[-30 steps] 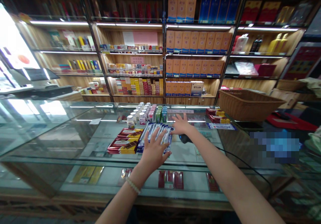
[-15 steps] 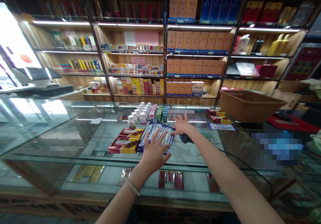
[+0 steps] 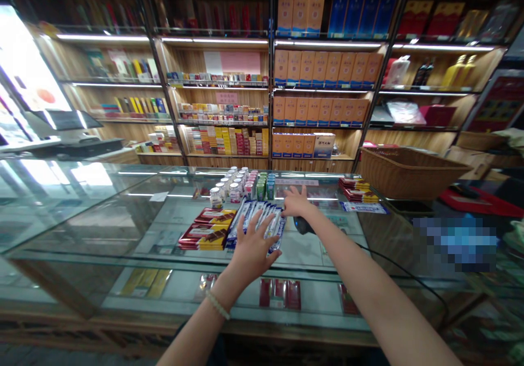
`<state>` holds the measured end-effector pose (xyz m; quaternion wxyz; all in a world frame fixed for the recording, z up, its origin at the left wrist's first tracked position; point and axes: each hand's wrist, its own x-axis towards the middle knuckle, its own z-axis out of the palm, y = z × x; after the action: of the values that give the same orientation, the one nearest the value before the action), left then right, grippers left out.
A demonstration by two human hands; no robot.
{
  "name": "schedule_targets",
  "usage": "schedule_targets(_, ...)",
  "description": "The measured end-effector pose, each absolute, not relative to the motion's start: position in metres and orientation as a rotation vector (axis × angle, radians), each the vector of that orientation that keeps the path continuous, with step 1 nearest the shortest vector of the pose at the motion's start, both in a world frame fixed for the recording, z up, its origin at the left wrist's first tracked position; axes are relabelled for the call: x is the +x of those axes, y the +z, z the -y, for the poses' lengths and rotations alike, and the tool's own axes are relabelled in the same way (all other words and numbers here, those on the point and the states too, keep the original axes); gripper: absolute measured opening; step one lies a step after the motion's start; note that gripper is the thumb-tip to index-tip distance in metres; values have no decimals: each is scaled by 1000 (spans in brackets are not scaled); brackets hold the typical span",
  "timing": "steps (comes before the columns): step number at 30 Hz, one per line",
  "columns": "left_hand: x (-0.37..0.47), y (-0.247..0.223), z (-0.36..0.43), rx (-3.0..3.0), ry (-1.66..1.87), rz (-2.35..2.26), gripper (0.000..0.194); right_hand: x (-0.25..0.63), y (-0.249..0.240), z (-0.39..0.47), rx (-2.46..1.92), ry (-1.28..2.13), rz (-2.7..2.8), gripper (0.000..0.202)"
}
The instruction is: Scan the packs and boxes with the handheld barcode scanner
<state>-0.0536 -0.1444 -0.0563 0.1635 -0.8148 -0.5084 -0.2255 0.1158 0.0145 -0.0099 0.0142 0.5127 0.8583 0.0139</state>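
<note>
Blue-and-white wrapped packets [image 3: 245,213] lie fanned in a row on the glass counter [image 3: 164,226]. My left hand [image 3: 254,246] rests over their near ends, fingers spread and flat, covering part of them. At the row's right end is my right hand [image 3: 295,202], its fingers apart; its thumb side touches or nearly touches the last packet. Left of the row sit stacked chocolate packs [image 3: 207,229] in red and yellow wrappers. Behind stand small capped containers [image 3: 223,188], white, pink, green and blue. A black corded device [image 3: 302,225] lies just under my right wrist.
To the right is a wicker basket [image 3: 409,172], with more chocolate packs [image 3: 356,189] and one blue-and-white packet [image 3: 363,207] beside it. A black cable [image 3: 403,270] runs along the counter's right side. Shelves of boxed goods [image 3: 323,68] line the back wall.
</note>
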Motion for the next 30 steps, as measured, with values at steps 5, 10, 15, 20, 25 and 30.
schedule_targets(5, -55, -57, 145, -2332, -657, 1447, 29, 117, -9, -20, 1621, 22, -2699, 29)
schedule_targets(10, -54, -55, 145, -2322, -675, 1431, 30, 122, -3, -15, 1642, 60, -2790, 16)
schedule_targets(15, -51, -56, 143, -2302, -704, 1446, 32, 134, 4, -3, 1676, 163, -2909, 14)
schedule_targets(20, -47, -55, 141, -2293, -697, 1500, 36, 150, 9, 7, 1727, 258, -2999, 14)
schedule_targets(25, -44, -53, 138, -2236, -727, 1561, 49, 163, 9, 10, 1762, 388, -3188, 13)
schedule_targets(30, -47, -52, 134, -2197, -719, 1638, 61, 177, 5, 16, 1817, 451, -3277, 17)
